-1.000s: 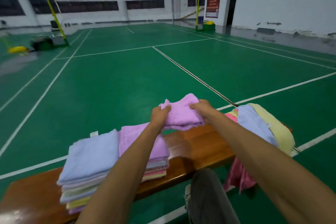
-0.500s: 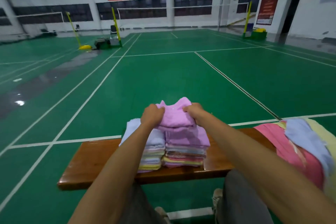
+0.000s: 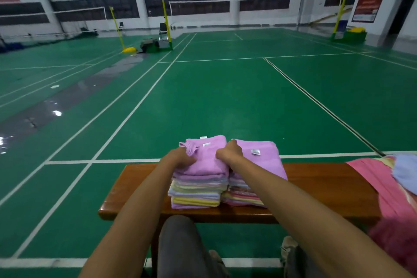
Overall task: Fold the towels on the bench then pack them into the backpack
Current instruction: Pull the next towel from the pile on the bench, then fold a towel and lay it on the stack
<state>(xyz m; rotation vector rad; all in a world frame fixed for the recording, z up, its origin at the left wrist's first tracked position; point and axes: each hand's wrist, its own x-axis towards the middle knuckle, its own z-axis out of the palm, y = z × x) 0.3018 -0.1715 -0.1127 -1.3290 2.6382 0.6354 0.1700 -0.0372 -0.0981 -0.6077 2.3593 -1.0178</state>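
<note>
Two stacks of folded towels stand side by side on the wooden bench (image 3: 140, 178). A folded purple towel (image 3: 208, 160) lies on top of the left stack (image 3: 196, 192). My left hand (image 3: 182, 159) grips its left edge and my right hand (image 3: 230, 152) grips its right edge, between the two stacks. The right stack (image 3: 243, 196) is topped by another purple towel (image 3: 264, 157) with a white tag. Loose unfolded towels, pink (image 3: 372, 178) and blue (image 3: 406, 171), lie heaped at the bench's right end. No backpack is in view.
My knees (image 3: 180, 244) are just in front of the bench. The green court floor (image 3: 225, 101) with white lines stretches beyond it. Yellow net posts (image 3: 165, 22) and a chair stand far off. The bench's left end is bare wood.
The purple towel, held in the air over the stacks before, has come down onto the left stack, covering its blue top towel. Both hands have stayed on it. My view has swung left.
</note>
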